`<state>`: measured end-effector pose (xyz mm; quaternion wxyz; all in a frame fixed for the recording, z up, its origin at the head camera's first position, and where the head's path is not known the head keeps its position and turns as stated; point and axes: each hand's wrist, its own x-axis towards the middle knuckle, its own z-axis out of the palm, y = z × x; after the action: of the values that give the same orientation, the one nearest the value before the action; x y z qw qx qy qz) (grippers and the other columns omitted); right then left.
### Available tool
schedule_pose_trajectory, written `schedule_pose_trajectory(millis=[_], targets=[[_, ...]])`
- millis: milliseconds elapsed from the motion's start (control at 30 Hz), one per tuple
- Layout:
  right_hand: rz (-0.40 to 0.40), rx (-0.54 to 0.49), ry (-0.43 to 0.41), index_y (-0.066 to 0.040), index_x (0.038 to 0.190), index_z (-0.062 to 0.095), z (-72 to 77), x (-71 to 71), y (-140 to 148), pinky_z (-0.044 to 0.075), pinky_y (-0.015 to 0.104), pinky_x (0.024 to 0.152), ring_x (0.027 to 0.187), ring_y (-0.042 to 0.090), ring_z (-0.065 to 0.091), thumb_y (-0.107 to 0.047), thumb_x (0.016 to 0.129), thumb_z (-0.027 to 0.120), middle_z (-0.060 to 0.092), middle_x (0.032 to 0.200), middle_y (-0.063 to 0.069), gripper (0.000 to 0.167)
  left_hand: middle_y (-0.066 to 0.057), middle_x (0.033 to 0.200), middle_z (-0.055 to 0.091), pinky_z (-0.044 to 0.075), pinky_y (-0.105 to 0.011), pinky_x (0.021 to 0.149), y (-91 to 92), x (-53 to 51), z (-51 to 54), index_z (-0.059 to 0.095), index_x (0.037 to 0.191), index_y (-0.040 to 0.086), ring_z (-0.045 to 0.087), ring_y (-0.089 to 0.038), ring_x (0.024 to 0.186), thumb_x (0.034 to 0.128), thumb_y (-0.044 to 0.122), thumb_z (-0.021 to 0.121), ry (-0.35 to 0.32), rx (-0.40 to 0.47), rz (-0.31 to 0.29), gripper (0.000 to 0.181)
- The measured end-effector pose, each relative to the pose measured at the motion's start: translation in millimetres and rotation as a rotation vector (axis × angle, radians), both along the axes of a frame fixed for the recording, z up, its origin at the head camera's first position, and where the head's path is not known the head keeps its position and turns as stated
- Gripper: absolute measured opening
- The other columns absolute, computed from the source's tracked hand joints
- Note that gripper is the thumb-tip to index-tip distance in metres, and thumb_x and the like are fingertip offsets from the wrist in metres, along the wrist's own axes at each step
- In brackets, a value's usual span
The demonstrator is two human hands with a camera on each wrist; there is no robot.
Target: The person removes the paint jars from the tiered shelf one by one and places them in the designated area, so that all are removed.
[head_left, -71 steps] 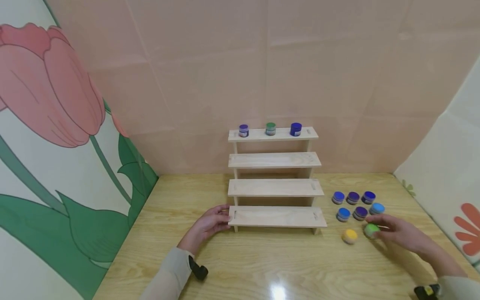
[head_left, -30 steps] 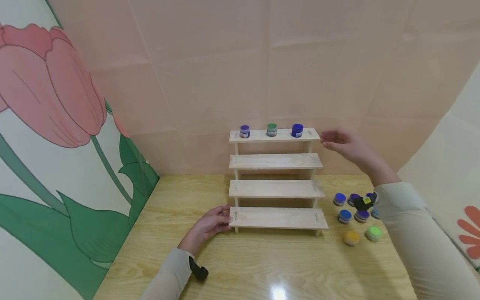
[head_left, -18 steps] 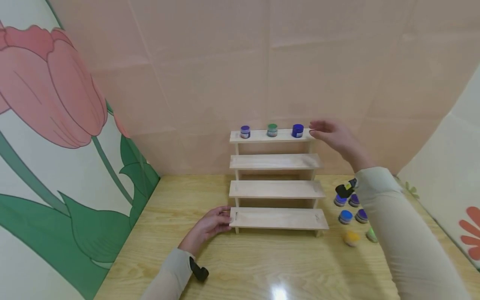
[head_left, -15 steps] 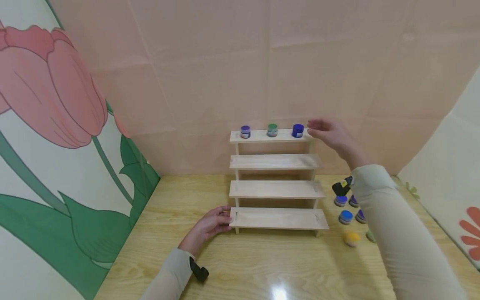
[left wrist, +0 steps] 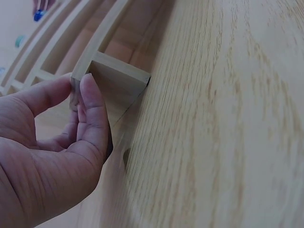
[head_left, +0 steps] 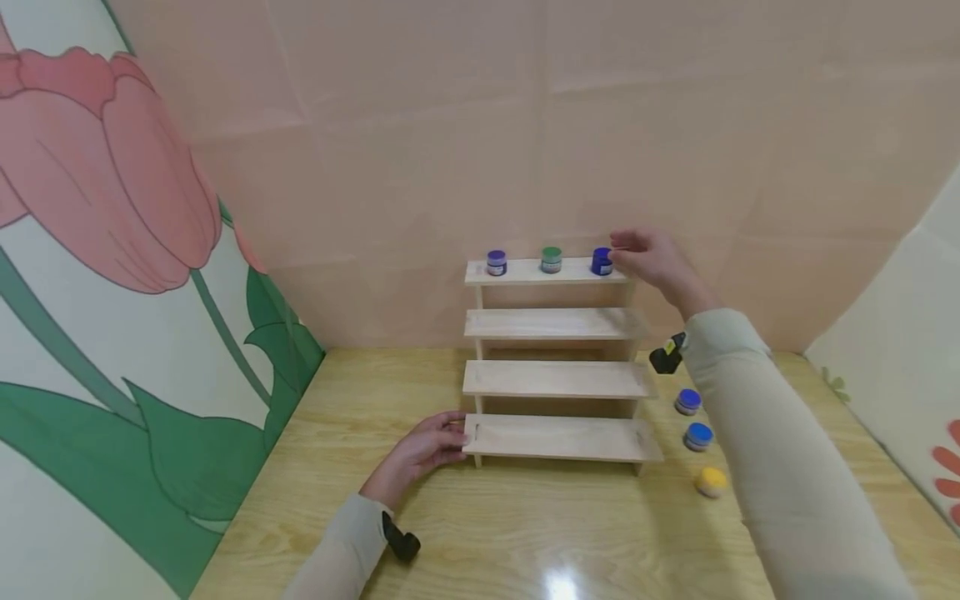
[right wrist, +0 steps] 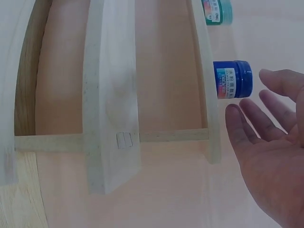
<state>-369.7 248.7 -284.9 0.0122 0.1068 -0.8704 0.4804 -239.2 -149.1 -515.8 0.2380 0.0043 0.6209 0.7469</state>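
A wooden stepped display rack (head_left: 558, 379) stands on the table. At its lowest step, my left hand (head_left: 420, 450) pinches the left end; the left wrist view shows thumb and finger on either side of the board (left wrist: 97, 47). On the top step sit three small paint jars: a purple-lidded one (head_left: 497, 263), a green-lidded one (head_left: 551, 260) and a dark blue one (head_left: 602, 262). My right hand (head_left: 652, 262) is beside the dark blue jar with fingers spread and loosely bent. In the right wrist view a small gap separates them from that jar (right wrist: 232, 80).
Right of the rack, two blue-lidded jars (head_left: 698, 437) and a yellow-lidded jar (head_left: 711, 482) stand on the wood-grain table (head_left: 480, 533). My right sleeve (head_left: 780, 450) covers the spot where other jars stood. A pinkish backdrop (head_left: 420, 167) rises close behind the rack.
From the green-lidded jar on the table, my right hand has risen empty to the top step and moved left to the dark blue jar. My left hand keeps its hold on the rack.
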Motion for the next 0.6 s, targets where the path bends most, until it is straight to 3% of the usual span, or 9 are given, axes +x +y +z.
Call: schedule_pose_trajectory(millis=[233, 600], targets=[[0.015, 0.024, -0.053, -0.001, 0.151, 0.041, -2.7, -10.4, -3.3, 0.043, 0.052, 0.111, 0.131, 0.037, 0.048, -0.018, 0.104, 0.057, 0.046, 0.149, 0.026, 0.053, -0.011, 0.114, 0.059, 0.059, -0.026, 0.073, -0.5, 0.5, 2.3, 0.038, 0.148, -0.006, 0.066, -0.017, 0.088, 0.0942, -0.006, 0.061, -0.005, 0.003, -0.014, 0.059], [0.064, 0.064, -0.049, -0.001, 0.153, 0.039, -6.4, -11.3, -6.6, 0.034, 0.059, 0.116, 0.137, 0.044, 0.040, -0.013, 0.103, 0.058, 0.041, 0.151, 0.028, 0.054, -0.009, 0.110, 0.059, 0.059, -0.025, 0.072, -0.4, 0.8, 4.4, 0.038, 0.148, -0.005, 0.066, -0.017, 0.087, 0.0939, -0.005, 0.062, -0.017, 0.004, -0.006, 0.059]])
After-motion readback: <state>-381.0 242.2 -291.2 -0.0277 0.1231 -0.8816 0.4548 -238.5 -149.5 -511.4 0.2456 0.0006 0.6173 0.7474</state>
